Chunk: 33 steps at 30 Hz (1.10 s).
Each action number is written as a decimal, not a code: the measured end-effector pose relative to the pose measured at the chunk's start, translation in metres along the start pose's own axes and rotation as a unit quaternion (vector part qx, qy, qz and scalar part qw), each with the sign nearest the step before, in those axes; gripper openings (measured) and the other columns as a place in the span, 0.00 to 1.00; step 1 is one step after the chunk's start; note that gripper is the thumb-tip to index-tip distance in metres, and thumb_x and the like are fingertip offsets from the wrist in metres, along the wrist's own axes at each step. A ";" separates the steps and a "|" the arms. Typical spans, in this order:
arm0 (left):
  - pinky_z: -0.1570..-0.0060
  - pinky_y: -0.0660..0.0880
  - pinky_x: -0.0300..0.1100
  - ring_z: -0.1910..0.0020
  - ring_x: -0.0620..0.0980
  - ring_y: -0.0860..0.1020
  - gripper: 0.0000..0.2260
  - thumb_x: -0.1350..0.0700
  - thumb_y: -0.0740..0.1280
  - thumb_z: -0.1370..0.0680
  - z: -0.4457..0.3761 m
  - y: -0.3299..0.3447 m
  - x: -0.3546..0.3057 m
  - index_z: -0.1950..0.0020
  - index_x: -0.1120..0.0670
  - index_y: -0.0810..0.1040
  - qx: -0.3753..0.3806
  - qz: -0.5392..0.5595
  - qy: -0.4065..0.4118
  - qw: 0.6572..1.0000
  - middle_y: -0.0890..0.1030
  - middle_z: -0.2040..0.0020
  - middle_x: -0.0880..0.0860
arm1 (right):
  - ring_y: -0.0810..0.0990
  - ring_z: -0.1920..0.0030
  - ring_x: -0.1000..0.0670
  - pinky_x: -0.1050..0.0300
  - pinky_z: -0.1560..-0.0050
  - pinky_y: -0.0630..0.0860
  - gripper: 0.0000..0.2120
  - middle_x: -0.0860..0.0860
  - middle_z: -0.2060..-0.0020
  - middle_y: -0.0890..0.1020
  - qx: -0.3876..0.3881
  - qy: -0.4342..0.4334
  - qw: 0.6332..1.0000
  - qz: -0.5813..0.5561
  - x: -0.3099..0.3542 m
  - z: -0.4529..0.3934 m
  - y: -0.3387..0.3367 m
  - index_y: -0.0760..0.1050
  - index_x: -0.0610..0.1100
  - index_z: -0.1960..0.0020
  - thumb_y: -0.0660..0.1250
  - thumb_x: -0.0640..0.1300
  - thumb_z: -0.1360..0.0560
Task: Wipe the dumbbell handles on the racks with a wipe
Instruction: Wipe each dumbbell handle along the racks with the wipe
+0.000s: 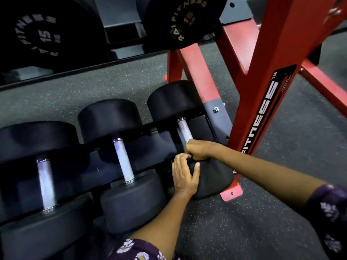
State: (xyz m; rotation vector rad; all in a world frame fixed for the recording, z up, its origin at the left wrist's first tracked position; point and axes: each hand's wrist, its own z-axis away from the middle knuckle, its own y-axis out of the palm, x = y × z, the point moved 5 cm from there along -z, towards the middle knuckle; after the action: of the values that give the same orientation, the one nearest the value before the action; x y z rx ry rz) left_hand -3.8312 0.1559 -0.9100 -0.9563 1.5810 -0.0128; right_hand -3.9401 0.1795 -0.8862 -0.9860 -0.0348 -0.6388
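My left hand (pixel 185 175) lies flat, fingers relaxed, on the near head of the rightmost dumbbell (pixel 174 99), just beside the red rack post (pixel 262 113). My right hand (pixel 199 150) is curled around that dumbbell's handle (pixel 185 129) at its near end; I can't make out the wipe. Beyond, left of the post, sit 15 kg dumbbells (pixel 180 21).

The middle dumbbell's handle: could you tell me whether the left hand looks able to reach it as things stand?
Probably yes: the left hand rests just beside the middle dumbbell's handle, and nothing covers that bare handle or lies between them.
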 end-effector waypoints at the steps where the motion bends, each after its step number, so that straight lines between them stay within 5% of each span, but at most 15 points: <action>1: 0.47 0.68 0.45 0.50 0.50 0.71 0.11 0.46 0.59 0.23 0.000 0.000 0.000 0.45 0.51 0.67 -0.001 0.000 -0.001 1.000 0.75 0.49 0.57 | 0.78 0.56 0.40 0.49 0.55 0.74 0.07 0.37 0.58 0.81 0.011 0.004 1.000 0.000 -0.002 0.000 0.000 0.79 0.36 0.58 0.62 0.35 0.29; 5: 0.48 0.67 0.43 0.50 0.50 0.71 0.12 0.47 0.59 0.23 0.000 0.000 0.000 0.45 0.52 0.67 0.001 -0.002 -0.002 1.000 0.75 0.49 0.57 | 0.79 0.58 0.45 0.56 0.54 0.76 0.14 0.42 0.57 0.83 0.060 0.034 0.997 -0.018 -0.029 0.008 -0.008 0.82 0.42 0.51 0.61 0.34 0.31; 8: 0.47 0.67 0.43 0.50 0.50 0.71 0.11 0.47 0.59 0.23 0.000 -0.001 0.000 0.45 0.52 0.67 0.000 -0.003 0.001 1.000 0.75 0.50 0.57 | 0.78 0.62 0.44 0.55 0.60 0.77 0.09 0.43 0.66 0.80 0.045 0.051 0.997 -0.030 -0.016 0.002 -0.010 0.82 0.40 0.58 0.62 0.35 0.31; 12: 0.48 0.68 0.44 0.51 0.50 0.71 0.11 0.47 0.59 0.23 0.000 -0.001 0.001 0.46 0.52 0.66 -0.003 0.003 -0.001 1.000 0.75 0.51 0.57 | 0.77 0.59 0.41 0.52 0.59 0.72 0.08 0.37 0.61 0.80 0.024 0.030 0.999 -0.015 0.001 -0.006 0.000 0.79 0.35 0.60 0.62 0.37 0.28; 17: 0.48 0.68 0.45 0.51 0.50 0.71 0.10 0.47 0.59 0.23 0.000 0.000 0.000 0.46 0.51 0.67 0.002 0.001 0.002 1.000 0.75 0.51 0.56 | 0.71 0.66 0.45 0.50 0.61 0.75 0.06 0.37 0.67 0.78 0.044 0.091 0.995 0.011 -0.059 0.013 -0.009 0.77 0.37 0.66 0.63 0.37 0.32; 22: 0.48 0.68 0.45 0.51 0.49 0.71 0.10 0.48 0.59 0.23 0.000 -0.001 0.000 0.46 0.50 0.67 0.001 0.002 0.004 1.000 0.75 0.51 0.55 | 0.78 0.62 0.46 0.58 0.65 0.72 0.10 0.41 0.66 0.81 0.003 0.162 0.980 -0.112 -0.074 0.003 0.007 0.75 0.39 0.68 0.62 0.37 0.29; 26: 0.48 0.68 0.46 0.51 0.49 0.72 0.10 0.47 0.59 0.23 0.000 0.000 0.000 0.46 0.50 0.67 0.002 0.001 0.003 1.000 0.75 0.50 0.54 | 0.68 0.71 0.51 0.62 0.72 0.63 0.13 0.47 0.73 0.73 0.048 0.243 0.926 -0.284 -0.076 -0.025 0.031 0.71 0.38 0.69 0.56 0.31 0.27; 28: 0.48 0.68 0.46 0.51 0.49 0.72 0.10 0.47 0.59 0.23 0.001 0.000 0.001 0.46 0.50 0.67 0.004 0.002 0.003 1.000 0.75 0.50 0.54 | 0.69 0.69 0.51 0.59 0.68 0.62 0.13 0.47 0.73 0.75 0.077 0.250 0.885 -0.385 -0.086 -0.028 0.040 0.77 0.34 0.64 0.55 0.29 0.27; 30: 0.48 0.68 0.44 0.51 0.48 0.71 0.09 0.48 0.59 0.23 0.001 0.000 0.000 0.46 0.50 0.68 0.006 0.001 0.005 1.000 0.75 0.50 0.54 | 0.71 0.68 0.50 0.59 0.66 0.62 0.20 0.47 0.74 0.77 0.112 0.254 0.859 -0.430 -0.090 -0.023 0.040 0.80 0.39 0.70 0.54 0.27 0.27; 33: 0.48 0.68 0.42 0.51 0.48 0.71 0.09 0.48 0.59 0.23 0.001 0.000 -0.002 0.46 0.51 0.68 0.006 -0.002 0.008 1.000 0.75 0.51 0.54 | 0.74 0.77 0.53 0.65 0.78 0.66 0.21 0.47 0.78 0.77 0.148 0.242 0.844 -0.456 -0.083 -0.015 0.027 0.77 0.38 0.69 0.52 0.29 0.24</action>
State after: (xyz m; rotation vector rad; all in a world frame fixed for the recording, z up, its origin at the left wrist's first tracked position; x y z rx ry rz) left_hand -3.8306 0.1571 -0.9089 -0.9524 1.5917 -0.0334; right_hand -3.9980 0.2186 -0.9410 -0.4314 -0.1568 -1.6977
